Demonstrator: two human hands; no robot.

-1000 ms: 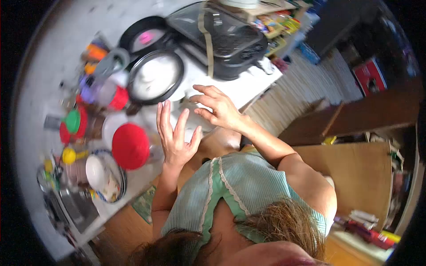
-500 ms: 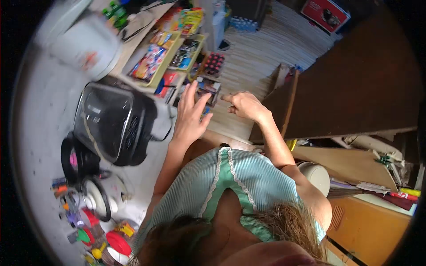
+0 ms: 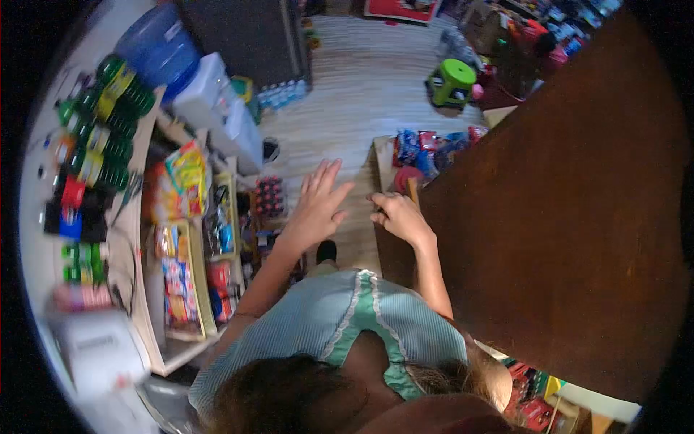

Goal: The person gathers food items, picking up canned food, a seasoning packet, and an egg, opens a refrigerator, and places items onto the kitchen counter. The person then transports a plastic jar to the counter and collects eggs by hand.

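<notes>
My left hand (image 3: 318,211) is held in the air over the floor in front of my body, fingers spread, with nothing in it. To its right, my right hand (image 3: 401,219) hovers near the edge of a large dark brown wooden panel (image 3: 549,239). Its index finger points left and the other fingers are loosely bent and a little apart; I see no object in it. The two hands do not touch each other. Nearest beyond my left hand is a pack of dark bottles with red caps (image 3: 270,197) on the floor.
On the left, shelves carry a yellow tray of snack packets (image 3: 181,278) and green bottles (image 3: 94,155). A water dispenser with a blue jug (image 3: 160,47) stands behind. Ahead are the wooden floor (image 3: 347,94), a green stool (image 3: 453,81) and packets (image 3: 426,148) in a box.
My body and view have moved forward along the shelves. The black-lidded appliance has mostly left view, and the dispenser and stool have appeared. Both hands stay raised.
</notes>
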